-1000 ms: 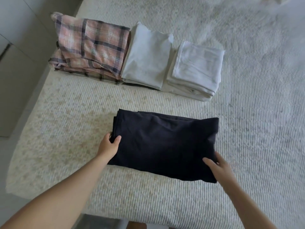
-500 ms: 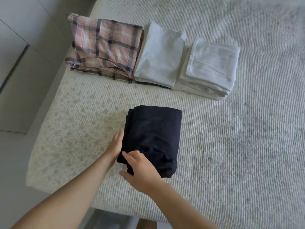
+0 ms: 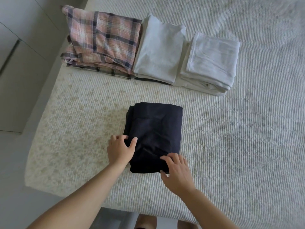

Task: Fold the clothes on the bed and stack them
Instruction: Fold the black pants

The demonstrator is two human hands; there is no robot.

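A dark navy garment [image 3: 155, 129], folded into a compact rectangle, lies near the front edge of the bed [image 3: 239, 138]. My left hand [image 3: 119, 150] grips its near left edge, thumb on top and fingers curled at the side. My right hand [image 3: 177, 171] holds its near right corner, fingers on top and thumb under the edge. Farther back lie three folded piles: a pink plaid stack [image 3: 104, 43], a pale grey folded piece [image 3: 158, 50] and a white stack [image 3: 211, 60].
The bed's left edge drops to a pale floor [image 3: 14, 162], with grey cabinet doors [image 3: 19, 47] beyond. My legs [image 3: 145, 222] show below the bed's front edge. The quilted cover stretches away to the right.
The wide navy garment was folded in half from right to left. My right hand then moved from the left side to the near right corner. My left hand took hold of the left edge.
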